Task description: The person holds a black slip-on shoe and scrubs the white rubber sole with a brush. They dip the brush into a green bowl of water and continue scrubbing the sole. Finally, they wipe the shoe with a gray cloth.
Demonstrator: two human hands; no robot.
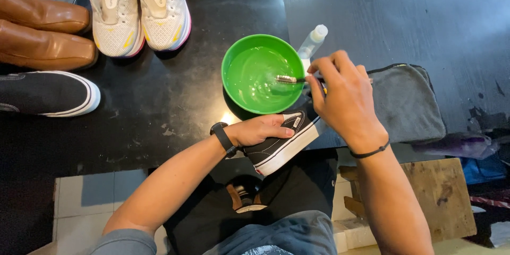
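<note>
My left hand [260, 130] grips a black canvas shoe with a white sole [284, 146], held tilted at the table's near edge over my lap. My right hand [342, 95] pinches the handle of a small brush; its bristle head [287, 79] dips into the liquid inside a green bowl [234, 58]. The bowl stands on the black table just beyond the shoe. A black watch sits on my left wrist and a thin black band circles my right wrist.
A clear bottle with a white cap [313, 40] lies behind the bowl. A grey folded cloth [409, 101] lies to the right. At the left: white running shoes [138, 10], brown leather shoes [42, 32], another black shoe [48, 93]. A wooden stool [441, 196] stands lower right.
</note>
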